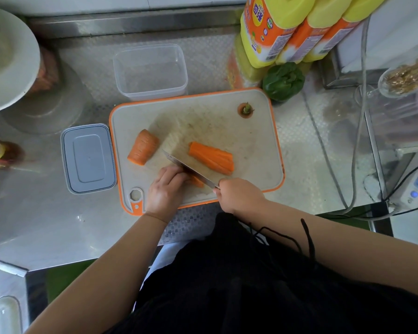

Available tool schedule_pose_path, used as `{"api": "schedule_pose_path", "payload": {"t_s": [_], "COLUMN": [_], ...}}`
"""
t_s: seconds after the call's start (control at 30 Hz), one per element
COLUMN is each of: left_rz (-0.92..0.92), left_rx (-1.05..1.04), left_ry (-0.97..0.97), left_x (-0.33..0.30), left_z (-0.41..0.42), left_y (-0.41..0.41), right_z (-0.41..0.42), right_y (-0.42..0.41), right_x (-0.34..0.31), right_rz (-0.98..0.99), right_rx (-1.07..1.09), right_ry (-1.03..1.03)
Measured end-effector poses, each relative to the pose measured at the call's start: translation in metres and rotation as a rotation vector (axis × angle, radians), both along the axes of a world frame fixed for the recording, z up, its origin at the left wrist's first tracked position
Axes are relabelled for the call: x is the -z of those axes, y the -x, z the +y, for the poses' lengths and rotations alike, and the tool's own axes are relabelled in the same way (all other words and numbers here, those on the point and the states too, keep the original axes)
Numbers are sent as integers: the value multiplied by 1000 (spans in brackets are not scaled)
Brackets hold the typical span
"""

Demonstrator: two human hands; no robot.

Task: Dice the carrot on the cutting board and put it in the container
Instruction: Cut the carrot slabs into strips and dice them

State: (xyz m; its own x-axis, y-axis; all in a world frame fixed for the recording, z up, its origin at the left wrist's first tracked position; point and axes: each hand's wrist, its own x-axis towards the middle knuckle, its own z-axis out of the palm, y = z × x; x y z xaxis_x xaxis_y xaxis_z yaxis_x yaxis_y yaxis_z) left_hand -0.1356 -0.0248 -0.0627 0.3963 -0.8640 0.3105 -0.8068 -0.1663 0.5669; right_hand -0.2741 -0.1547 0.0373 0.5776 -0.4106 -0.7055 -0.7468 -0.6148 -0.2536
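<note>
orange-rimmed beige plastic cutting board carries all the stock on the steel counter. item one: small orange carrot piece between my two hands, pinned under my left hand, whose fingers curl down over it. item two: steel knife, its handle wrapped in my right hand, blade slanting up and away past the left fingertips, edge on the pinned piece. item three: long carrot slab stack, just beyond the blade, untouched. item four: stubby carrot chunk, beyond the left hand, untouched. item five: carrot top with green stem, far corner, scrap. item six: clear rectangular plastic container, open and holding no carrot, well beyond both hands; its grey lid lies left of my left hand. handling, as i judge it: carrot is stiff, dense, light, damp on cut faces and apt to roll on round sides; hold flat face down, fingertips tucked clear of the edge. dicing is barely begun.
</note>
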Motion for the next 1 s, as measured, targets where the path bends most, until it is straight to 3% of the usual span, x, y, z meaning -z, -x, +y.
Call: {"api": "schedule_pose_path", "payload": {"t_s": [0.3, 0.57, 1.0], "left_rz": [9, 109, 53], "left_rx": [25, -66, -37], "left_ry": [17, -33, -6], "left_x": [-3, -6, 4], "left_z": [5, 6, 4], "left_y": [0, -4, -13], "right_z": [-1, 0, 5], "right_y": [9, 10, -6], "right_x": [12, 6, -21], "right_rz": [-28, -44, -12], "right_rx": [111, 101, -13], "right_ry": [-48, -48, 21]}}
